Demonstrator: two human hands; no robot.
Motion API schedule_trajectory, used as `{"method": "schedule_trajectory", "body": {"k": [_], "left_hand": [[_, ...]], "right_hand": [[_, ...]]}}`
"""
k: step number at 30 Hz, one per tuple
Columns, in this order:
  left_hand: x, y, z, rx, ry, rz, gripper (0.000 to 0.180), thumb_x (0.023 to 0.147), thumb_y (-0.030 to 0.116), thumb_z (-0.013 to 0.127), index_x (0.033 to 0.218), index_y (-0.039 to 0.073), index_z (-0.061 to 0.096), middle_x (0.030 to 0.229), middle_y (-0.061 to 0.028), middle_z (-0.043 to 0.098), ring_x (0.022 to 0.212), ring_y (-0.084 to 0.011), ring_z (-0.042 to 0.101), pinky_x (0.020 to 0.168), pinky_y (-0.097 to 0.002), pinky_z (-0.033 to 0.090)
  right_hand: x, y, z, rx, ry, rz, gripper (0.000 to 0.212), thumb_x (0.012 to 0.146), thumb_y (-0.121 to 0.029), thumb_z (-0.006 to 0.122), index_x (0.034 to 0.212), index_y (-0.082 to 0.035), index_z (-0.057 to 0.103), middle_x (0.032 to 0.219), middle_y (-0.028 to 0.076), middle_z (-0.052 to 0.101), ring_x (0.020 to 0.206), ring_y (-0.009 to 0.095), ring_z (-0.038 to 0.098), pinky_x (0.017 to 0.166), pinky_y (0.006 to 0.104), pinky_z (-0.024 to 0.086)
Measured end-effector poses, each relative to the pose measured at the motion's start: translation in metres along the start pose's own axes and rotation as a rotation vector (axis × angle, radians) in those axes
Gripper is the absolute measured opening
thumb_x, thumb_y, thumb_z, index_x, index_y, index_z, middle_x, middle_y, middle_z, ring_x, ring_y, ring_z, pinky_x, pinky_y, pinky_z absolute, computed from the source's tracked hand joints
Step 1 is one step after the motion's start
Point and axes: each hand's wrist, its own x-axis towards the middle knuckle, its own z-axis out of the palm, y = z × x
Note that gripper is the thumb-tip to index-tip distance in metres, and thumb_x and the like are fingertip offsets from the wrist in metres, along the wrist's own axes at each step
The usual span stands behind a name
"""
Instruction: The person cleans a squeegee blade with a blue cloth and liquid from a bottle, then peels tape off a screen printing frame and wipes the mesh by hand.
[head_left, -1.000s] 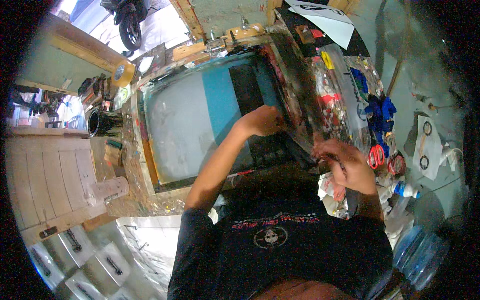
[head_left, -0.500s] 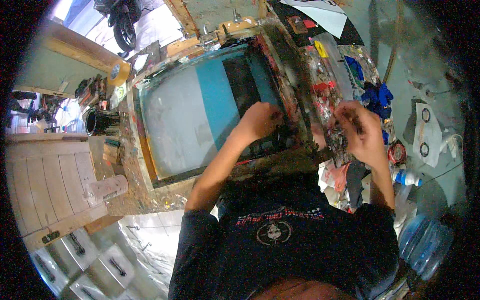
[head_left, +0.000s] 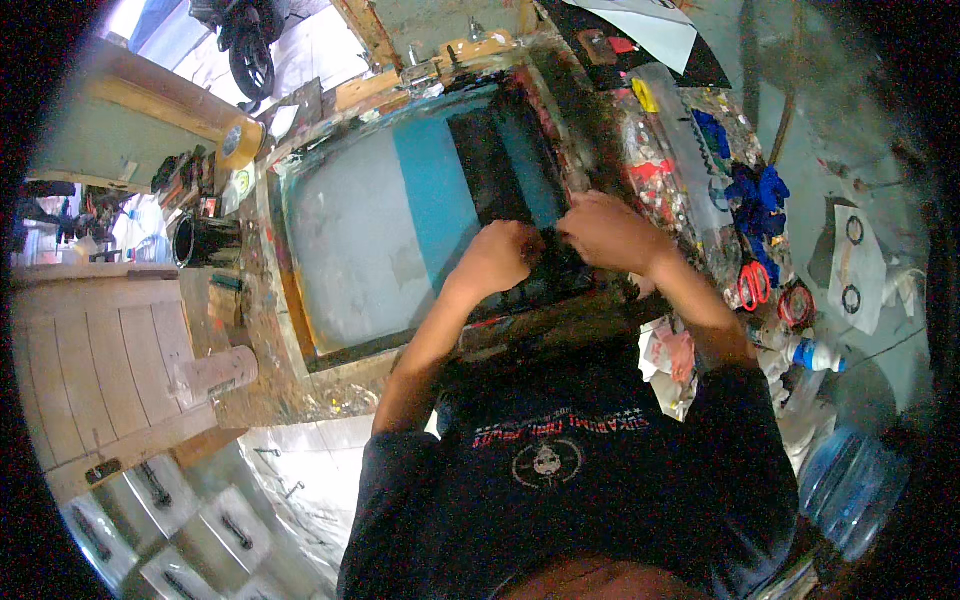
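A screen-printing frame [head_left: 290, 318] lies on the workbench. Its mesh shows a pale grey area [head_left: 345, 240], a blue band [head_left: 432, 195] and a black strip [head_left: 487, 165]. Over the right, near part of this screen my left hand [head_left: 497, 256] is closed, fingertips pinched. Close beside it, at the screen's right edge, my right hand [head_left: 612, 232] is closed too, fingers bent toward the left one. A small gap separates the hands. Anything they hold is too small or too dark to make out.
A tape roll [head_left: 241, 143] and a black can [head_left: 198, 242] sit left of the screen; a translucent cup [head_left: 222, 370] is nearer. Red-handled scissors [head_left: 753, 287], blue cloth [head_left: 760, 200] and a yellow object [head_left: 645, 96] lie right. A large bottle [head_left: 853, 490] stands low right.
My right hand has moved left from above the cluttered right side to beside my left hand. My left hand has shifted slightly left and nearer. The red scissors handles have come into sight.
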Motion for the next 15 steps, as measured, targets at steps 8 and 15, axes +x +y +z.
{"method": "schedule_trajectory", "body": {"k": [8, 15], "left_hand": [[-0.012, 0.007, -0.008, -0.077, 0.227, 0.051, 0.013, 0.073, 0.01, 0.062, 0.082, 0.003, 0.066, 0.081, -0.0202, 0.064, 0.086, -0.0389, 0.06, 0.076, -0.0457, 0.049], [0.041, -0.033, 0.042, 0.342, 0.072, 0.3, 0.016, 0.073, 0.012, 0.064, 0.087, 0.006, 0.065, 0.089, -0.0145, 0.062, 0.092, -0.0341, 0.057, 0.087, -0.0416, 0.045]], "right_hand": [[0.011, 0.001, 0.005, 0.028, -0.214, 0.088, 0.016, 0.067, -0.005, 0.065, 0.082, -0.002, 0.062, 0.084, 0.02, 0.064, 0.087, 0.039, 0.062, 0.075, 0.0481, 0.049], [-0.005, -0.003, 0.001, 0.141, -0.167, 0.208, 0.023, 0.07, -0.006, 0.065, 0.092, -0.002, 0.066, 0.09, 0.018, 0.063, 0.095, 0.037, 0.059, 0.083, 0.0466, 0.048]]}}
